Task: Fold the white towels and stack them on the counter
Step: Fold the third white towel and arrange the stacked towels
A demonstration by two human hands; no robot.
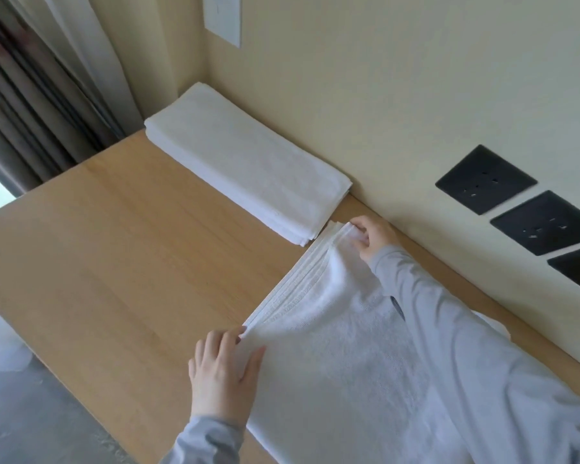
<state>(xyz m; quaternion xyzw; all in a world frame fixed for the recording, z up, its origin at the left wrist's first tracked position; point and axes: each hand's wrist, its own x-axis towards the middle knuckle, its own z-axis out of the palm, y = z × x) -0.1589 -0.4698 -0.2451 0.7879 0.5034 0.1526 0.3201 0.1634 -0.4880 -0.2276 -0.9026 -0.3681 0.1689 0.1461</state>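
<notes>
Nearest the viewer, the left grip pinches the near corner of a white towel spread on the wooden bench, thumb on top. Beyond, a folded towel stack lies against the wall. Farther right, the right grip pinches the towel's far corner, just beside that stack. Three black sockets occupy the wall at right.

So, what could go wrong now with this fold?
1. The right hand pinches the far corner of the towel, very near the stack. A push forward could knock the end of the stack askew.
2. Between it and the left hand, the layered edges look fanned rather than aligned, so the fold may come out uneven.
</notes>
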